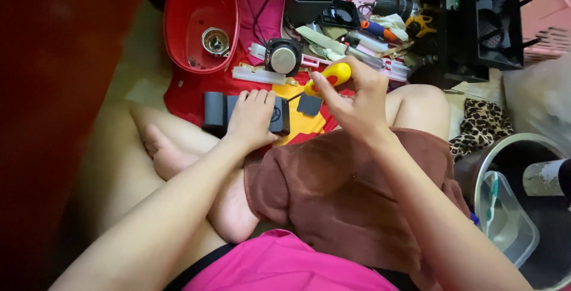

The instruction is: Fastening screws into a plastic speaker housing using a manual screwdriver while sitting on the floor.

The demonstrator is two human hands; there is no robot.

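Left hand (pixel 254 118) lies flat, fingers spread, on the black box (pixel 238 112); right hand (pixel 351 97) pinches the yellow screwdriver (pixel 326 80), tip angled lower-left toward the box.

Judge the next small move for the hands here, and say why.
Probably bring the screwdriver tip down to the dark box. The right hand holds the tool raised beside it, tip pointing that way, while the left hand presses the box flat.
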